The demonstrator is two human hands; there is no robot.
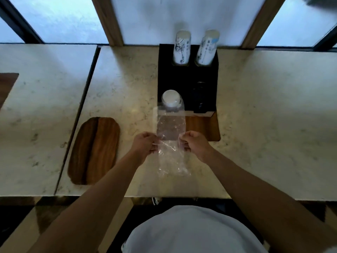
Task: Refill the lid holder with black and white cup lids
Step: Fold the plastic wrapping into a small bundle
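- Nearest the lens, a pale shirt front (193, 232) filled the bottom of the view, with both bare forearms reaching forward over the bench (273, 110).
- That marble-patterned bench carried everything: a black lid holder (187, 75) set back from the hands, standing partly on a wooden board (202, 127), and a separate wooden tray (94, 150) well off to the left.
- At the holder's far end stood two stacks of printed paper cups (182, 47).
- A clear plastic sleeve (170, 136) ran straight away from the person, its long axis pointing from the hands toward the holder; its far end covered the stack of white lids (171, 100) sitting in the holder's near left slot.
- Dark shapes in the near right slot were probably black lids (198, 97), though too dim to be sure.
- Left hand (145, 143) and right hand (195, 143) each pinched one side edge of the sleeve, fingers curled, level with each other and equally near it.
- Judging from this, the white lids lay dead ahead of both hands, so peeling the sleeve off would call for a straight pull back along its length.
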